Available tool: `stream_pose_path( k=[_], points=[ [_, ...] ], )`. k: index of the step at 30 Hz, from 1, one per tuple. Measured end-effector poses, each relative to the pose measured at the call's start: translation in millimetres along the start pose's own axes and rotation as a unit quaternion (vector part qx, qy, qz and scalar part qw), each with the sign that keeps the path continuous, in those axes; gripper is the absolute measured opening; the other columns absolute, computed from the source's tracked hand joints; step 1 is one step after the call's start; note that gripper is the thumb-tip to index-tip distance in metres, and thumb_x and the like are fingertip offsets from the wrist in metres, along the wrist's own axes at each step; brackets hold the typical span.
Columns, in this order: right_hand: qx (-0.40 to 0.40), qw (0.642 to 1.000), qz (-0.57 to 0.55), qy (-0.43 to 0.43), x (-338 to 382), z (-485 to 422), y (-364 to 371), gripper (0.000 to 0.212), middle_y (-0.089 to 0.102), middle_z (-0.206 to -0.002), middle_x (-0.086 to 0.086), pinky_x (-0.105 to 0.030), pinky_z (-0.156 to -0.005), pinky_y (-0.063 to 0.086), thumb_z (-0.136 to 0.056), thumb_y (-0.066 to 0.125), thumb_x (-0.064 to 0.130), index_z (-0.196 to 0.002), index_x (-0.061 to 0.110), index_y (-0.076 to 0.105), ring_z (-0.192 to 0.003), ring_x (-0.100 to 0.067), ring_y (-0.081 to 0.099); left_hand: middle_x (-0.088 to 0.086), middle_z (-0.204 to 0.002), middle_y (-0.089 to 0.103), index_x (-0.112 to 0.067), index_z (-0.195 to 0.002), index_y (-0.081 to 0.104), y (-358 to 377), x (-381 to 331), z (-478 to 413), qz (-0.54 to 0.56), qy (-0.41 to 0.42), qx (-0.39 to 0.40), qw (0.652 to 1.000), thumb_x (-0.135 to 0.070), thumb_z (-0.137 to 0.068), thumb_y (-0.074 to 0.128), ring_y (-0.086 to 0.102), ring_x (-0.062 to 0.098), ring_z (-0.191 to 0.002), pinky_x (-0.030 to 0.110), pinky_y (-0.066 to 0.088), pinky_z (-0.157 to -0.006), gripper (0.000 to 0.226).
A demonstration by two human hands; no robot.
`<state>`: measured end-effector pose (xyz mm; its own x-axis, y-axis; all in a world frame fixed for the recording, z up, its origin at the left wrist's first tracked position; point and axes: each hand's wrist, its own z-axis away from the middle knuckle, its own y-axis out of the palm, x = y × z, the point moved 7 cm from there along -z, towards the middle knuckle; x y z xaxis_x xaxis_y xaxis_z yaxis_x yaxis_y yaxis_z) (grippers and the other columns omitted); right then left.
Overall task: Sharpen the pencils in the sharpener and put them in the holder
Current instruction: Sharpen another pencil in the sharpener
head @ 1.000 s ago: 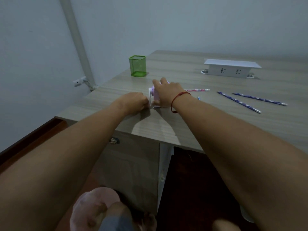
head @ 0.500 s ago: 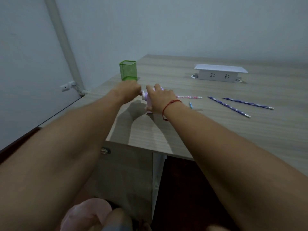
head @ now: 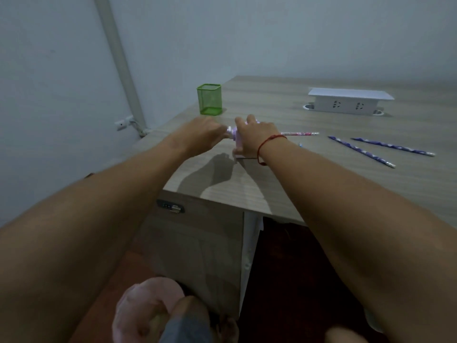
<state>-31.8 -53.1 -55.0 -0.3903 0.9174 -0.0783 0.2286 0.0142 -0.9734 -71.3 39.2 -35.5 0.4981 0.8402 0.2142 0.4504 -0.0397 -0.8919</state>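
Head view: right hand clasps the sharpener on the worktop; left hand pinches its crank on the sharpener's left. A pink pencil juts from its right side, long axis level and nearer the right hand. The holder stands beyond.

One cam only, head-worn, wide-angle. Faces fwd & down, close in on the tabletop near-left corner. Left hand & right hand sit mid-frame, wall far & left.
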Motion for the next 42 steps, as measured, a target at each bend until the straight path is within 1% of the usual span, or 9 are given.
stream_pose_path(
  k=[4,9,14,20,25,29,34,37,42],
  points=[
    [-0.003,1.0,-0.001,-0.003,-1.3,1.2,-1.1,0.071,0.041,-0.139,-0.012,-0.043,-0.098,0.041,-0.081,0.066,0.045,-0.138,0.016,0.035,-0.126,-0.034,0.049,0.023,-0.091,0.067,0.001,-0.098,0.063,20.4,-10.9,12.6,0.032,-0.057,0.046,0.997,-0.023,-0.098,0.045,0.063,0.036,-0.083,0.033,0.039,-0.068,0.03],
    [0.0,1.0,0.003,-0.021,-3.6,-0.3,-1.0,0.07,0.041,-0.138,-0.012,-0.043,-0.096,0.042,-0.083,0.064,0.046,-0.138,0.015,0.034,-0.124,-0.035,0.05,0.017,-0.091,0.067,-0.002,-0.094,0.066,36.0,-8.2,3.5,0.038,-0.061,0.11,0.991,-0.023,-0.098,0.045,0.053,0.021,-0.071,0.027,0.039,-0.069,0.03],
    [-0.006,0.999,0.017,-0.046,-5.8,-0.4,-2.0,0.071,0.042,-0.137,-0.013,-0.043,-0.095,0.044,-0.084,0.064,0.046,-0.139,0.014,0.033,-0.122,-0.035,0.051,0.018,-0.098,0.067,-0.003,-0.1,0.067,56.5,1.4,-1.0,0.043,-0.072,0.137,0.987,-0.018,-0.095,0.045,0.064,0.032,-0.086,0.04,0.051,-0.079,0.026],
    [-0.01,0.999,0.026,-0.042,-7.5,-4.3,-1.2,0.072,0.043,-0.137,-0.014,-0.044,-0.094,0.044,-0.085,0.063,0.046,-0.141,0.014,0.032,-0.119,-0.036,0.053,0.015,-0.103,0.066,-0.009,-0.106,0.067,72.8,15.9,-24.7,-0.03,-0.085,0.186,0.978,-0.021,-0.094,0.049,0.063,0.031,-0.092,0.035,0.047,-0.076,0.025],
    [-0.006,1.0,0.011,-0.021,-10.6,-5.0,-0.1,0.065,0.043,-0.135,-0.013,-0.044,-0.091,0.044,-0.087,0.061,0.039,-0.14,0.015,0.032,-0.116,-0.035,0.054,0.018,-0.105,0.065,-0.008,-0.11,0.064,65.1,30.3,-46.2,-0.088,-0.099,0.162,0.978,-0.021,-0.094,0.047,0.063,0.035,-0.096,0.035,0.045,-0.073,0.026],
    [-0.002,1.0,0.002,-0.003,-13.7,-2.4,-2.2,0.069,0.041,-0.138,-0.014,-0.042,-0.092,0.043,-0.087,0.061,0.04,-0.142,0.016,0.029,-0.118,-0.035,0.052,0.017,-0.097,0.065,-0.005,-0.101,0.065,58.7,30.1,-50.5,-0.117,-0.078,0.142,0.98,-0.008,-0.089,0.05,0.063,0.037,-0.09,0.034,0.039,-0.065,0.02],
    [0.012,1.0,0.023,-0.004,-5.5,0.5,-0.5,0.071,0.04,-0.14,-0.013,-0.043,-0.095,0.042,-0.087,0.061,0.042,-0.144,0.016,0.028,-0.123,-0.034,0.05,0.019,-0.096,0.067,-0.005,-0.102,0.066,29.8,33.3,-49.7,-0.055,-0.064,0.058,0.995,-0.017,-0.095,0.047,0.065,0.037,-0.09,0.04,0.05,-0.071,0.023],
    [0.008,1.0,-0.006,0.017,-7.7,0.8,-3.6,0.064,0.04,-0.14,-0.012,-0.044,-0.097,0.04,-0.089,0.059,0.041,-0.142,0.016,0.032,-0.126,-0.033,0.048,0.023,-0.093,0.068,-0.002,-0.095,0.066,-2.7,25.1,-47.8,-0.035,-0.008,0.007,0.999,-0.026,-0.097,0.045,0.065,0.04,-0.087,0.041,0.047,-0.068,0.032],
    [0.001,1.0,0.008,0.005,-2.4,4.1,-3.7,0.06,0.041,-0.14,-0.012,-0.043,-0.096,0.041,-0.089,0.057,0.042,-0.139,0.017,0.035,-0.127,-0.032,0.047,0.02,-0.088,0.068,-0.005,-0.093,0.064,0.3,13.0,-11.5,0.008,-0.004,0.006,1.0,-0.028,-0.097,0.045,0.064,0.039,-0.08,0.044,0.049,-0.065,0.03]
  ],
)
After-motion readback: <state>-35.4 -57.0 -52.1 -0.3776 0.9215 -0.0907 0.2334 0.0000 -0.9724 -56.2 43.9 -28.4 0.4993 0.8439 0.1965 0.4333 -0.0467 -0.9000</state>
